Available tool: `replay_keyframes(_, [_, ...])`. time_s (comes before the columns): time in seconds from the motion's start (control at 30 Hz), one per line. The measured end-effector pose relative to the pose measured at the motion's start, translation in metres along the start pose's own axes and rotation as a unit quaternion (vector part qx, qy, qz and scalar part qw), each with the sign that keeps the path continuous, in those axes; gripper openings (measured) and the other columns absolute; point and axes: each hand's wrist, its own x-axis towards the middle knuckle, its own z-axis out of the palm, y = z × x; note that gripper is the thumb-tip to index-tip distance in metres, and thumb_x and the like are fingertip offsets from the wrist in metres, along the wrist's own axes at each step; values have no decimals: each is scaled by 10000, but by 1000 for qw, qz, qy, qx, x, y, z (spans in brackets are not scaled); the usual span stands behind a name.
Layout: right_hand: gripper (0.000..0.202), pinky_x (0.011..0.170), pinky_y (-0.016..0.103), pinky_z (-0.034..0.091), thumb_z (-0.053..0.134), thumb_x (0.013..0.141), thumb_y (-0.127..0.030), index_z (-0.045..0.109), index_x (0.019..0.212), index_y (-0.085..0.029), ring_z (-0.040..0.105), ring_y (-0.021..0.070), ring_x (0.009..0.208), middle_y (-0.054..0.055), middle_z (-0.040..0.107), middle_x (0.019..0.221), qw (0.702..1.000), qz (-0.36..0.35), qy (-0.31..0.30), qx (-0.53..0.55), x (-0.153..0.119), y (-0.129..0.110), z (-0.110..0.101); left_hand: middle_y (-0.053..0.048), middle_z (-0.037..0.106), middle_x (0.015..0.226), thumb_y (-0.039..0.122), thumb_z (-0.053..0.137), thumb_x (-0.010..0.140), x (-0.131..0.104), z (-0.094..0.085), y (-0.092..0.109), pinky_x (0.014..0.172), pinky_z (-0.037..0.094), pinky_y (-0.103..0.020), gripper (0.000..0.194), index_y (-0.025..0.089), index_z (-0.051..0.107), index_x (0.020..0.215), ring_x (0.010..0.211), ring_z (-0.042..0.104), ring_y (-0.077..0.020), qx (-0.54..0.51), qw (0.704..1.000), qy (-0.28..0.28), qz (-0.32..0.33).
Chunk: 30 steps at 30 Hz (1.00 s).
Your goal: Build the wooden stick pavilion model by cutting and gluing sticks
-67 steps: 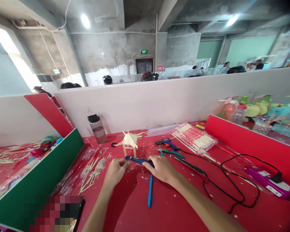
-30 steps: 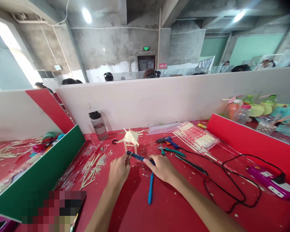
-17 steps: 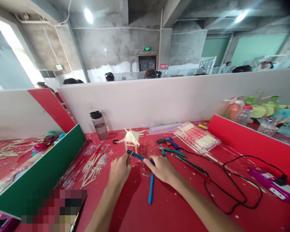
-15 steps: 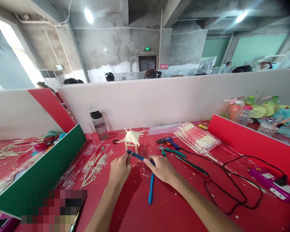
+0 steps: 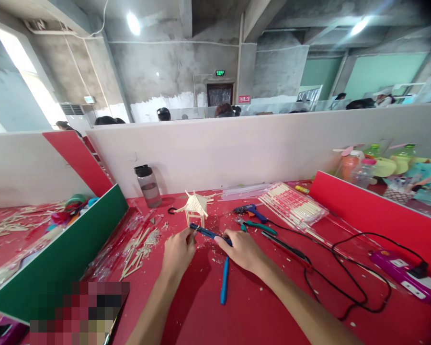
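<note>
My right hand point(image 5: 243, 249) is closed round the near end of a long, slim, dark blue tool point(image 5: 206, 232), whose exact kind I cannot make out. Its dark far end slants up to the left, close to the fingertips of my left hand point(image 5: 179, 247). Those fingers are pinched together; whatever they hold is too small to name. Just beyond the tool stands a little pavilion of pale wooden sticks point(image 5: 196, 208), with a pointed roof on thin posts. Below my right hand, a brighter blue stick-like object point(image 5: 224, 282) lies on the red tabletop point(image 5: 201, 316).
Right of my hands lie a glue gun point(image 5: 251, 211), green-handled pliers point(image 5: 256, 226) and a black-and-red tool point(image 5: 287, 247). Bundled sticks point(image 5: 294, 203) rest behind them. A black cord loops to a purple power strip point(image 5: 405, 275). Loose sticks point(image 5: 138, 254) and a water bottle point(image 5: 148, 187) are left.
Almost nothing differs. Both hands and the dark blue tool keep nearly the same place, and the view has shifted very slightly.
</note>
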Motion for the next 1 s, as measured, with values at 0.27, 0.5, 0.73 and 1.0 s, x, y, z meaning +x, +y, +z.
replay_keyframes(0.27, [541,692,284,386,287,1042,-517,681,918,-166,720,253,868,129,763,893,999,3,-14,-44,-3,-6,0,-56,752,746,216,494,938,0,7,-4,598,298,-253,224,199,695,840,703,695,-190,0,1000,-4,5])
replay_keyframes(0.5, [623,671,286,398,229,1054,-508,716,875,-163,729,251,823,141,770,861,997,-2,-25,-66,1,-5,4,-66,768,789,239,476,955,1,15,-8,604,306,-258,251,205,713,879,736,706,-196,10,1000,-18,-1])
replay_keyframes(0.73, [674,663,285,419,210,1059,-485,728,778,-159,735,245,776,157,765,809,994,8,-16,-109,2,-2,12,-83,778,866,252,462,956,0,18,-7,613,309,-275,274,212,714,856,801,711,-212,56,998,-35,-7])
replay_keyframes(1.0, [634,662,289,443,232,1062,-405,747,795,-150,742,256,782,163,764,820,989,10,-7,-144,6,-8,11,-91,766,876,261,459,944,2,12,-5,639,363,-262,274,210,715,862,833,707,-222,75,994,-74,-26])
